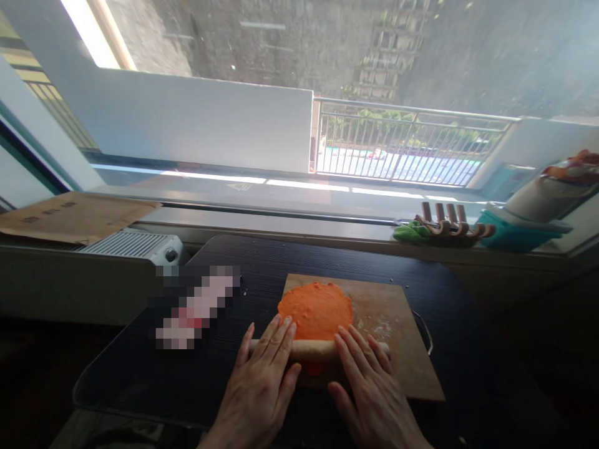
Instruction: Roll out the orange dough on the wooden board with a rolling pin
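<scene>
A wooden rolling pin (312,351) lies crosswise over the near part of a flat, bright orange sheet of dough (318,307). The sheet is roughly round with a slightly ragged edge, and a little of it shows on the near side of the pin. My left hand (262,377) rests on the pin's left part, its fingers stretched out flat. On the right part lies my right hand (372,380), also open, fingers extended over the pin. Beneath the dough is a wooden cutting board (397,337), with whitish flour smears right of the sheet.
The board has a metal handle (425,333) at its right. On the dark table (131,368), a pixelated pinkish item (199,308) lies to the left. Along the windowsill are a green cloth (412,232), brown hooks (452,224) and a teal container (510,231). Brown paper (70,215) covers a heater (140,245).
</scene>
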`<move>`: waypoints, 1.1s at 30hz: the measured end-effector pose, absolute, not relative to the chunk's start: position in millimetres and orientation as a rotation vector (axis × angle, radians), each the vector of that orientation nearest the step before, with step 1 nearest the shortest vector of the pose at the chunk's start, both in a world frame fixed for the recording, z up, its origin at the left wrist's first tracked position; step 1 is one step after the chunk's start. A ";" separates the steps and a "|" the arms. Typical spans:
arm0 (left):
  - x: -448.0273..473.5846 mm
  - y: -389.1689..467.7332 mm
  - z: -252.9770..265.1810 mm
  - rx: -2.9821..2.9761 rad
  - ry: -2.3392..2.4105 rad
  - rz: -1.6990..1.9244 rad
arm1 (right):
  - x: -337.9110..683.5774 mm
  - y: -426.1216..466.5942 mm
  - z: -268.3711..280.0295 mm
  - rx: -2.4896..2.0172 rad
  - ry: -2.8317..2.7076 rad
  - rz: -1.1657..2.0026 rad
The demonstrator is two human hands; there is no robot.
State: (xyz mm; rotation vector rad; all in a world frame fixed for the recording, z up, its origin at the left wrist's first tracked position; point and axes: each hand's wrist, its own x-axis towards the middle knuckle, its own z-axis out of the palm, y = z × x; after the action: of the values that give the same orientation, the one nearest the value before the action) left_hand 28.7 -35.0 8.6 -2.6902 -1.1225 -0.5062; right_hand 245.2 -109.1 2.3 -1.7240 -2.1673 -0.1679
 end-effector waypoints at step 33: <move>14.3 -55.7 11.3 -2.597 -0.905 -0.519 | 253.8 -121.6 -0.3 -1.592 -2.167 -0.508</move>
State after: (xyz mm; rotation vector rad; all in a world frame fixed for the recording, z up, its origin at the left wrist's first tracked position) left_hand 14.3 -55.7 11.3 -2.5975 -0.9047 -0.5189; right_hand 253.8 -121.6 -0.3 -1.5918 -2.1674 -0.5084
